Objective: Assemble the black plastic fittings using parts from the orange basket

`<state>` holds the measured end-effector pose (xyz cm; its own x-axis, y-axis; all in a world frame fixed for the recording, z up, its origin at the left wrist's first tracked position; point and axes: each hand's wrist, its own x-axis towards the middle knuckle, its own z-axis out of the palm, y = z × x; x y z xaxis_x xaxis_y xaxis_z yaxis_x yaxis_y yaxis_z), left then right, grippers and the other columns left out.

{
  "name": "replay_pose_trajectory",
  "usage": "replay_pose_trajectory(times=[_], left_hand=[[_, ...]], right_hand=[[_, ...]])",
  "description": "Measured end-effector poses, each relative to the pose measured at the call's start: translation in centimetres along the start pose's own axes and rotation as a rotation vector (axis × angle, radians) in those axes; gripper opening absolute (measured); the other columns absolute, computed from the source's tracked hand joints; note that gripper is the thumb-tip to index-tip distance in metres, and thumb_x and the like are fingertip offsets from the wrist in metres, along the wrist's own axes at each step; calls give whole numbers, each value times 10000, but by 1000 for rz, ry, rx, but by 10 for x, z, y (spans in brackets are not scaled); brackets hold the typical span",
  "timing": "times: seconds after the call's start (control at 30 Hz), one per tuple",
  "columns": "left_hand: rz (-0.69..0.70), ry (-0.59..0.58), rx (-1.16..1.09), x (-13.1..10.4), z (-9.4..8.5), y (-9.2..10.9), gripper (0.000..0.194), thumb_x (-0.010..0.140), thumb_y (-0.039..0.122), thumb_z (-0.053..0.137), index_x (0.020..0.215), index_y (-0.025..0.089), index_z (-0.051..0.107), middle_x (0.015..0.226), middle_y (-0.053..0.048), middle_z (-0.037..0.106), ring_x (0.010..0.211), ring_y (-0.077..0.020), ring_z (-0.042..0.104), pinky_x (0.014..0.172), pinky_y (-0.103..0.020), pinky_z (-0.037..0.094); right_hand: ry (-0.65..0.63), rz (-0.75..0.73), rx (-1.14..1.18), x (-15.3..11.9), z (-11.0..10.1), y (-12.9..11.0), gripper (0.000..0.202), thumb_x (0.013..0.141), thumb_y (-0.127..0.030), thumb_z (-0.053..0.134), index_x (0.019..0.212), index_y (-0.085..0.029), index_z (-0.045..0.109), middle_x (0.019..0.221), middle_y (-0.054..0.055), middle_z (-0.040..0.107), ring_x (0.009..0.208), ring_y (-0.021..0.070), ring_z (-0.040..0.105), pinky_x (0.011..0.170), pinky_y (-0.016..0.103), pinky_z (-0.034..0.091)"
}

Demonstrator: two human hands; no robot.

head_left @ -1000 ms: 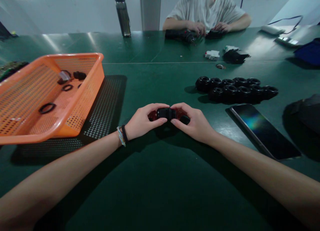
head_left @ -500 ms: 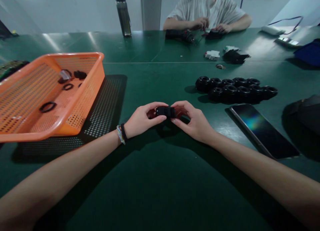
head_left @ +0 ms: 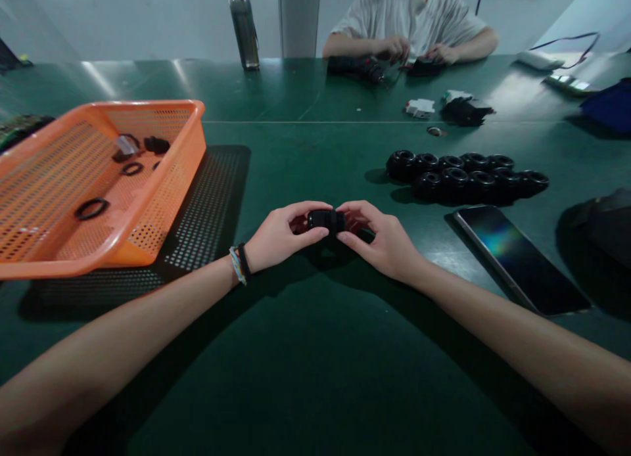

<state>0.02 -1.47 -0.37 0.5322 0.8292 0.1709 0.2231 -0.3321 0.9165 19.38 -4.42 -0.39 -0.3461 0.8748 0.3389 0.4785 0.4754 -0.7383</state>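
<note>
My left hand (head_left: pixel 290 230) pinches the left end of a small black cylindrical part (head_left: pixel 324 220) between thumb and fingers. The thumb and fingertips of my right hand (head_left: pixel 377 236) close round its right end, where a raised ring-like band shows. The part lies level, just above the green table, and its ends are partly covered by my fingers. Several similar glossy black round parts (head_left: pixel 454 177) stand in two rows beyond my right hand, each with a hole on top.
An orange perforated basket (head_left: pixel 142 236) on the left holds black rings (head_left: pixel 92 209) and other small pieces. On the right lie a phone (head_left: pixel 520 259) and a dark object (head_left: pixel 606 226). Across the table (head_left: pixel 305 377), a co-worker's hands are near a power drill (head_left: pixel 355 68); a bottle (head_left: pixel 244 32) stands left.
My right fingertips have shifted slightly left along the black part, and the band near its right end now stands out more. My left hand keeps its hold.
</note>
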Motion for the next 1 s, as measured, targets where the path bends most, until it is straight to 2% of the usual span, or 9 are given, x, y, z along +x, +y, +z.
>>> replay_pose_trajectory(times=[0.43, 0.57, 0.7, 0.83, 1.0], left_hand=[[1, -7, 25, 0, 0, 0, 377, 756, 287, 606, 1109, 153, 596, 1003, -60, 660, 806, -156, 617, 732, -282, 506], [2, -19, 16, 0, -1, 0, 372, 753, 277, 603, 1103, 149, 595, 988, -58, 660, 806, -153, 611, 730, -279, 502], [-11, -15, -21, 0, -1, -1, 373, 748, 290, 612, 1092, 147, 596, 978, -57, 658, 820, -157, 609, 736, -279, 499], [-13, -9, -34, 1, -2, -3, 384, 744, 303, 618, 1093, 145, 596, 982, -60, 657, 833, -163, 608, 750, -289, 498], [-6, -19, -34, 1, -2, -2, 402, 749, 315, 614, 1111, 142, 588, 998, -67, 655, 842, -164, 608, 756, -293, 499]], right_hand=[[2, 0, -24, 0, 0, 0, 211, 794, -246, 545, 997, -193, 522, 773, 15, 652, 672, 150, 621, 607, 290, 517], [-4, -40, 2, 0, 0, 0, 222, 788, -235, 558, 1004, -188, 537, 847, 34, 656, 733, 156, 623, 640, 299, 530], [42, -68, -26, 0, -1, 1, 232, 779, -224, 573, 1010, -204, 572, 927, 50, 645, 804, 173, 612, 658, 318, 536], [86, -87, -61, 0, 0, 2, 238, 771, -217, 594, 1009, -203, 598, 888, 43, 646, 782, 170, 608, 691, 332, 534], [120, -56, 22, -1, 2, 3, 287, 746, -197, 628, 1030, -195, 581, 885, 32, 659, 757, 154, 625, 734, 331, 538]])
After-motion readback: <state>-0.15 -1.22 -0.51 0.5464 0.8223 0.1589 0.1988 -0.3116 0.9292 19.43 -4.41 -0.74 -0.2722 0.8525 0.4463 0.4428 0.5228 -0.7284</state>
